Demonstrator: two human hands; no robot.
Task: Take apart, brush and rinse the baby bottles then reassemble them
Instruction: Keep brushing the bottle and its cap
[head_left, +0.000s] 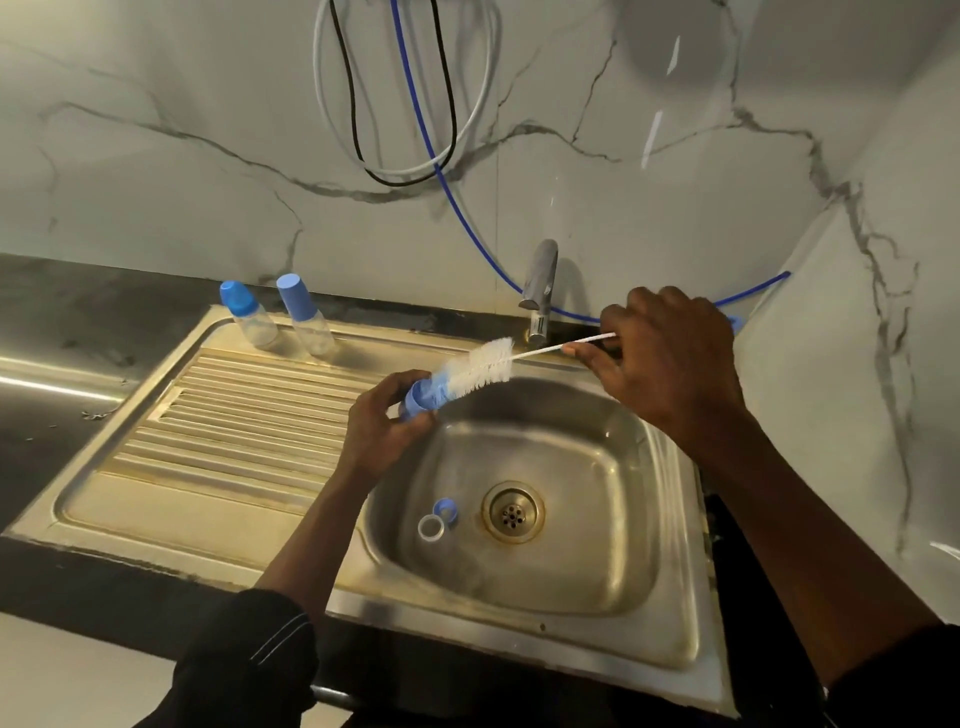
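Lying in the sink (597, 467) beside the drain (513, 513), one clear ring (430, 528) touches one blue collar (445, 507). Above the basin's left rim the left hand (379, 431) has its grip wrapped round one blue cap (422, 397), the brush (483, 366) pushed inside; the right hand (670, 358) pinches the brush handle. Two capped bottles (249, 317) stand at the drainboard's (234, 415) far edge, left of the tap (540, 291).
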